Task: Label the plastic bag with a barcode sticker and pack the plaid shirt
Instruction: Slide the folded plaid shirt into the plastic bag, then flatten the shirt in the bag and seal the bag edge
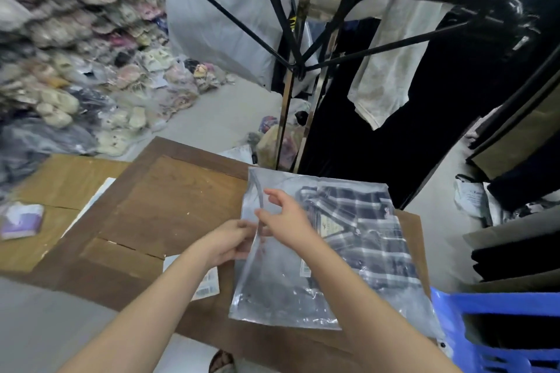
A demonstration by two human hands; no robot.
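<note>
A clear plastic bag (281, 291) lies on brown cardboard (169, 209), with the folded navy-and-white plaid shirt (369, 236) inside it. Both hands meet at the bag's left, open edge. My left hand (230, 241) pinches that edge from the left. My right hand (286, 216) reaches over the bag and grips the same flap with thumb and fingers. A sheet of barcode stickers (206, 283) lies on the cardboard just left of the bag, partly hidden under my left forearm.
A blue plastic crate (497, 330) stands at the lower right. A clothes rack with black hangers (378, 9) and dark garments rises behind the bag. Heaps of bagged goods (75, 54) fill the left. A small purple packet (21, 221) lies at the far left.
</note>
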